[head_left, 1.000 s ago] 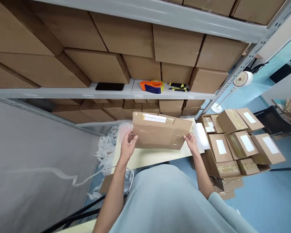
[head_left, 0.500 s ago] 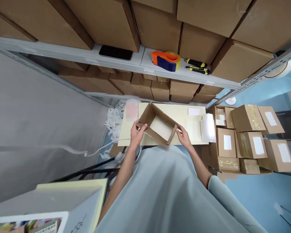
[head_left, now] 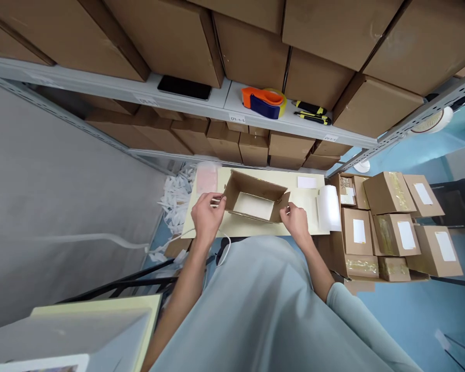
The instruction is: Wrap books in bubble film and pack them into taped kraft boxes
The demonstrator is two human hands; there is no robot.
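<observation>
Left hand pinching one end of an open cardboard box, right hand curling nearly closed on the other, both holding it over a yellowish bench, white roll lying rightward, grey shelf carrying cartons beyond, blue floor spreading right.

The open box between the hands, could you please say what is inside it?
Inside the box, walls and a pale surface at the bottom show; whether that is its floor or the table showing through, I cannot tell. Its near side's inner face is hidden.
</observation>
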